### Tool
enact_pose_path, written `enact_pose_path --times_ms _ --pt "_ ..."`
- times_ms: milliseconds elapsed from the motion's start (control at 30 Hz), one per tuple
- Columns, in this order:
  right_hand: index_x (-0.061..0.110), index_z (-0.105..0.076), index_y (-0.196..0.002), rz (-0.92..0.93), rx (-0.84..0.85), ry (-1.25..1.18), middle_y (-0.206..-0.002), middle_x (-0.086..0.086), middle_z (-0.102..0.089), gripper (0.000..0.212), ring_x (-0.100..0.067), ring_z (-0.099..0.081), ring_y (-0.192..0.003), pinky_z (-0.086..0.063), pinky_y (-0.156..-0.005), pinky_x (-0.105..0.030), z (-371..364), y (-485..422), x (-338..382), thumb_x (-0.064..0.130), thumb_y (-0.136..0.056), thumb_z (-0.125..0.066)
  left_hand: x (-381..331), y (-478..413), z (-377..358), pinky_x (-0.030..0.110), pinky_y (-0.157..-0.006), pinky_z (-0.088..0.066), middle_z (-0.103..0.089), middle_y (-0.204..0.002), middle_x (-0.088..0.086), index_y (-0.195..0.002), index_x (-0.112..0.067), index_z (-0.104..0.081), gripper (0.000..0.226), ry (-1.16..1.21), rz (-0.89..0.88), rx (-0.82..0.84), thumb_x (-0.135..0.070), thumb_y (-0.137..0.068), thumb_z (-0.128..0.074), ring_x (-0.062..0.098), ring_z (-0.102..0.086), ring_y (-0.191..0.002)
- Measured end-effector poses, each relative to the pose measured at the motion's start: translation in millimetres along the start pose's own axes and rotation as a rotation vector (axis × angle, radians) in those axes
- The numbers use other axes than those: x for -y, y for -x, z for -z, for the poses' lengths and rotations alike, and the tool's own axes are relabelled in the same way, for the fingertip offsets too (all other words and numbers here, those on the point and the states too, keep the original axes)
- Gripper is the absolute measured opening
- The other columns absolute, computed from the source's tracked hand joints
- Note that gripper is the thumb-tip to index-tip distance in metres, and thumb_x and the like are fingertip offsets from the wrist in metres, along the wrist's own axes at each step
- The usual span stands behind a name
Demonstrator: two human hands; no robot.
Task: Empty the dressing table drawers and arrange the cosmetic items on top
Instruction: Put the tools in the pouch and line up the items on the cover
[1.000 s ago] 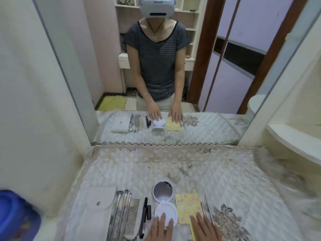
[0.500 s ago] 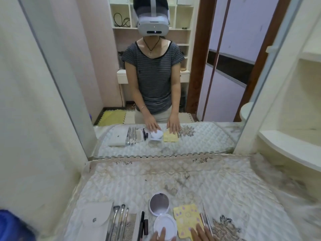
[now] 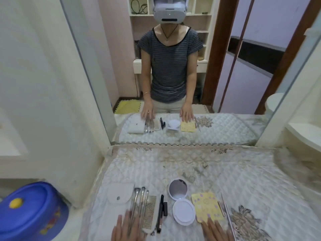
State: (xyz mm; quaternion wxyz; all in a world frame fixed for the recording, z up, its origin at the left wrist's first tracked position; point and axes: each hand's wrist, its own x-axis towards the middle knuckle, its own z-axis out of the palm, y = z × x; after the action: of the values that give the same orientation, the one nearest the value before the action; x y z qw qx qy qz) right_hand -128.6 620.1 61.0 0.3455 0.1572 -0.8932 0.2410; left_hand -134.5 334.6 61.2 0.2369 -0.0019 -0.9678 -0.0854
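Under left fingers (image 3: 127,226): metal tools (image 3: 139,204)

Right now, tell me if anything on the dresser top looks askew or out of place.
Nothing stands out. The pouch, metal tools, comb, open compact and yellow card lie in a tidy row; only the thin sticks by the right hand splay slightly.

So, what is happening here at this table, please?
A person stands at a dressing table with a mirror and lays out cosmetic items in a row on the quilted cover. The left hand rests flat on the metal tools beside a comb; the right hand touches the yellow card. Between them lie an open compact, a black pencil and, far left, a white pouch.
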Motion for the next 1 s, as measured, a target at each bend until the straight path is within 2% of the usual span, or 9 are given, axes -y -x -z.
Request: enact_pose_path --times_ms 67,133,267,467,600,700,767,867,1000 --pt "0.051 -0.033 -0.133 -0.087 0.270 -0.065 -0.139 0.024 -0.044 0.077 0.007 -0.036 -0.131 -0.020 -0.113 -0.022 12 8 8 0.062 -0.064 0.000 7 15 7 0.041 -0.113 -0.021 -0.025 -0.154 0.002 -0.137 -0.025 -0.038 0.058 0.017 -0.036 0.245 -0.042 -0.082 -0.029 0.027 -0.029 -0.139" --pt "0.040 -0.006 -0.143 -0.205 0.534 0.123 -0.156 0.017 -0.005 0.058 -0.002 -0.002 -0.143 0.001 -0.116 -0.027 32 9 19 0.053 -0.086 -0.003 5 29 9 0.041 -0.115 -0.014 -0.019 -0.156 0.000 -0.142 -0.028 -0.030 0.063 -0.049 -0.076 0.279 -0.044 -0.081 -0.027 0.025 -0.020 -0.143" --pt "0.043 -0.014 -0.133 -0.203 0.496 0.271 -0.154 0.019 0.015 0.045 -0.003 0.016 -0.141 0.015 -0.113 -0.025 34 8 19 0.050 -0.090 -0.002 6 42 10 0.042 -0.116 -0.010 -0.014 -0.157 -0.002 -0.145 -0.029 -0.020 0.066 0.023 -0.071 0.444 -0.047 -0.081 -0.021 0.022 -0.014 -0.145" --pt "0.037 -0.021 -0.120 -0.294 0.560 0.289 -0.153 0.022 0.017 0.042 0.000 0.018 -0.140 0.016 -0.112 -0.022 44 -2 24 0.052 -0.088 0.001 -18 25 24 0.032 -0.116 -0.007 -0.008 -0.158 -0.002 -0.147 -0.022 -0.015 0.064 0.087 -0.058 0.298 -0.047 -0.088 -0.015 0.016 -0.009 -0.145" --pt "0.044 -0.020 -0.124 -0.299 0.542 0.237 -0.152 0.025 0.018 0.045 0.003 0.018 -0.139 0.015 -0.111 -0.021 39 -2 24 0.054 -0.085 0.002 -40 22 6 0.032 -0.116 -0.010 -0.007 -0.158 0.000 -0.146 -0.021 -0.017 0.063 0.008 -0.230 0.188 -0.051 -0.091 -0.013 0.017 -0.009 -0.145" --pt "0.049 -0.019 -0.124 -0.277 0.462 0.248 -0.151 0.026 0.020 0.042 0.004 0.019 -0.139 -0.010 -0.111 -0.024 36 0 21 0.054 -0.086 0.000 -53 23 -5 0.030 -0.111 -0.021 -0.025 -0.154 0.005 -0.134 -0.031 -0.042 0.049 0.052 -0.227 0.158 -0.041 -0.091 -0.020 0.017 -0.040 -0.133" --pt "0.043 -0.028 -0.119 -0.290 0.468 0.227 -0.150 0.027 0.020 0.044 0.005 0.019 -0.138 -0.027 -0.091 -0.032 35 -2 21 0.055 -0.086 -0.002 -60 21 -6 0.029 -0.108 -0.024 -0.049 -0.136 0.005 -0.113 -0.035 -0.054 0.039 0.026 -0.247 0.122 -0.036 -0.090 -0.024 0.017 -0.057 -0.113" --pt "0.044 -0.032 -0.117 -0.313 0.504 0.206 -0.150 0.029 0.017 0.045 0.007 0.017 -0.138 -0.011 -0.098 -0.028 39 -3 23 0.058 -0.087 -0.003 -64 21 -7 0.031 -0.099 -0.024 -0.043 -0.131 -0.001 -0.119 -0.033 -0.046 0.042 0.060 -0.185 0.096 -0.041 -0.089 -0.017 0.018 -0.042 -0.117" --pt "0.046 -0.031 -0.116 -0.308 0.492 0.197 -0.149 0.032 0.017 0.044 0.006 0.006 -0.139 -0.015 -0.099 -0.028 41 -7 27 0.058 -0.086 -0.002 -68 21 -11 0.031 -0.091 -0.034 -0.054 -0.122 0.001 -0.106 -0.036 -0.055 0.038 0.097 -0.201 0.048 -0.039 -0.086 -0.023 0.015 -0.067 -0.094"
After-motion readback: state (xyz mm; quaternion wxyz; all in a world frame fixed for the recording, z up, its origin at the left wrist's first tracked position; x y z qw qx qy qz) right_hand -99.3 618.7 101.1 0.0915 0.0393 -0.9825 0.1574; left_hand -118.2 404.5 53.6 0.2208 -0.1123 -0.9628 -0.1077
